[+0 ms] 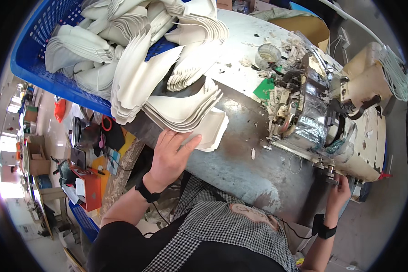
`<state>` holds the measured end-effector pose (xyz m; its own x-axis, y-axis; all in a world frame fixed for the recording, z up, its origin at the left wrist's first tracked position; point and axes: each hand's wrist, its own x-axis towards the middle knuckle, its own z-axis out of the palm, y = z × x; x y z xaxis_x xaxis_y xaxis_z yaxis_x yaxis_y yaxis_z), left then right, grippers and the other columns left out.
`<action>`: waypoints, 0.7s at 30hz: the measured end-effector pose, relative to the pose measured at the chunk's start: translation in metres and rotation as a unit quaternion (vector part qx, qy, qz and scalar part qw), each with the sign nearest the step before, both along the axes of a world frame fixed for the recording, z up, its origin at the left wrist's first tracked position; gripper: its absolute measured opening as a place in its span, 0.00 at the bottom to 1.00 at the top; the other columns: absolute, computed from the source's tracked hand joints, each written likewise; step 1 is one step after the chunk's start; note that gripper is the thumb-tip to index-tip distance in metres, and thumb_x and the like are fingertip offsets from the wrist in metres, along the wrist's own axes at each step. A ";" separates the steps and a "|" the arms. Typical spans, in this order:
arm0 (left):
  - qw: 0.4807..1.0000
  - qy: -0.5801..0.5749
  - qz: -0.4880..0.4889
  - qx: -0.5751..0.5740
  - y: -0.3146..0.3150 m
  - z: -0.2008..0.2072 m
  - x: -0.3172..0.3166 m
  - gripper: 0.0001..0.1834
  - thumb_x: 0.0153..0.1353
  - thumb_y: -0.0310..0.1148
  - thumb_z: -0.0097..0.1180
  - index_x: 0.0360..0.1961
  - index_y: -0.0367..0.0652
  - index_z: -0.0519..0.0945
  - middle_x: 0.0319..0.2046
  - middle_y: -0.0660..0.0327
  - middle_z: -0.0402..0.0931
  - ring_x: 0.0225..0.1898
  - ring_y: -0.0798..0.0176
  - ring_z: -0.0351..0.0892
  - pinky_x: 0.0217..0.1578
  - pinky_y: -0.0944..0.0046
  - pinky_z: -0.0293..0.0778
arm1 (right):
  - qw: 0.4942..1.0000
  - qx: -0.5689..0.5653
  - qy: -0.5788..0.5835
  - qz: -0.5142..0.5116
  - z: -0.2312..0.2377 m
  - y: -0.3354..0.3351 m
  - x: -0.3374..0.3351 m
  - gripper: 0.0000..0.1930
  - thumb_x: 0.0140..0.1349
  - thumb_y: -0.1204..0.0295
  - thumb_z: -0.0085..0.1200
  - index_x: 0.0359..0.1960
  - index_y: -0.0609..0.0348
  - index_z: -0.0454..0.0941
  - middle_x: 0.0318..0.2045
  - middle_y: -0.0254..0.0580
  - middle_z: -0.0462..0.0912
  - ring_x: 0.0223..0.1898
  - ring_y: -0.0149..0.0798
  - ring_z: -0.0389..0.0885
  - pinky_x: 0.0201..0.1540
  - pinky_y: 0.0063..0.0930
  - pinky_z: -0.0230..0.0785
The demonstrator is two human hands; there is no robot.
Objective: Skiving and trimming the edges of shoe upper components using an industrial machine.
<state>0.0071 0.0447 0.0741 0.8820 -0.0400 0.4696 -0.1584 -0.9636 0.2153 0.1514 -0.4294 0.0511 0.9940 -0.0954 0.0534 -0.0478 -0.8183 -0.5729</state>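
My left hand (pixel 171 152) reaches to the lower edge of a stack of white curved sheet pieces (pixel 183 109). Its fingers are apart, the fingertips against the stack and the thumb on a flatter white piece (pixel 209 131) beside it. What the pieces are for does not show; they look like shoe parts. At the right, my right hand (pixel 338 195) is at the front of a bench machine (pixel 310 118), perhaps a leather skiving machine. Its fingers are closed at a metal knob (pixel 331 176) on the machine's front edge, and part of the grip is hidden.
A blue plastic basket (pixel 25 59) heaped with more white stacks stands at the back left. Scraps, a glass dish (pixel 267 56) and a green piece (pixel 264 89) lie on the table behind the machine. A motor housing (pixel 367 77) rises at the right. An orange-red box (pixel 89 190) stands at lower left.
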 end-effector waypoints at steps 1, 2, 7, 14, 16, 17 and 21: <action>1.000 -0.003 -0.006 0.000 0.000 0.000 0.000 0.21 0.45 0.20 0.59 0.43 0.43 0.83 0.43 0.56 0.78 0.44 0.53 0.76 0.47 0.53 0.70 | 0.988 0.102 0.066 -0.091 -0.001 0.001 -0.001 0.10 0.65 0.70 0.55 0.44 0.63 0.78 0.32 0.39 0.81 0.29 0.37 0.77 0.33 0.35 0.70; 1.000 -0.001 -0.011 -0.001 -0.002 0.001 0.000 0.19 0.46 0.22 0.59 0.43 0.42 0.83 0.43 0.57 0.77 0.45 0.54 0.75 0.48 0.52 0.70 | 0.970 0.229 0.056 -0.061 -0.005 0.005 -0.002 0.14 0.68 0.66 0.54 0.46 0.66 0.77 0.30 0.36 0.79 0.27 0.30 0.74 0.31 0.29 0.68; 0.986 -0.156 0.058 -0.029 -0.003 0.005 0.015 0.21 0.48 0.24 0.58 0.47 0.41 0.81 0.46 0.58 0.77 0.47 0.55 0.75 0.49 0.53 0.70 | 0.985 -0.122 -0.082 0.093 -0.017 0.032 -0.011 0.23 0.59 0.68 0.62 0.53 0.64 0.71 0.36 0.48 0.81 0.34 0.45 0.80 0.39 0.34 0.72; 0.999 -0.034 -0.039 -0.008 0.005 -0.004 0.026 0.20 0.51 0.26 0.55 0.48 0.41 0.81 0.49 0.56 0.78 0.47 0.58 0.78 0.46 0.59 0.72 | 0.976 -0.183 -0.101 0.069 -0.004 0.001 -0.003 0.10 0.60 0.76 0.57 0.43 0.64 0.77 0.33 0.44 0.80 0.33 0.47 0.79 0.38 0.36 0.72; 0.999 -0.021 -0.044 0.004 0.001 -0.009 0.022 0.20 0.50 0.27 0.56 0.47 0.41 0.82 0.51 0.57 0.78 0.47 0.57 0.77 0.45 0.61 0.72 | 0.996 0.084 -0.011 -0.014 -0.003 0.000 -0.003 0.11 0.62 0.75 0.56 0.45 0.66 0.76 0.32 0.45 0.80 0.32 0.42 0.79 0.37 0.34 0.71; 0.999 -0.015 -0.048 0.007 0.000 -0.012 0.021 0.20 0.50 0.27 0.56 0.47 0.40 0.82 0.51 0.57 0.78 0.48 0.57 0.77 0.45 0.61 0.72 | 0.973 0.207 0.057 -0.085 -0.004 0.004 -0.004 0.12 0.63 0.75 0.55 0.46 0.67 0.76 0.32 0.45 0.80 0.32 0.39 0.79 0.36 0.33 0.71; 0.998 0.009 -0.055 -0.003 0.000 -0.016 0.018 0.19 0.49 0.26 0.55 0.45 0.42 0.83 0.52 0.59 0.78 0.49 0.58 0.77 0.46 0.61 0.72 | 0.985 0.155 0.067 -0.043 -0.007 0.029 -0.010 0.18 0.62 0.70 0.59 0.50 0.68 0.74 0.35 0.49 0.80 0.36 0.40 0.80 0.39 0.34 0.71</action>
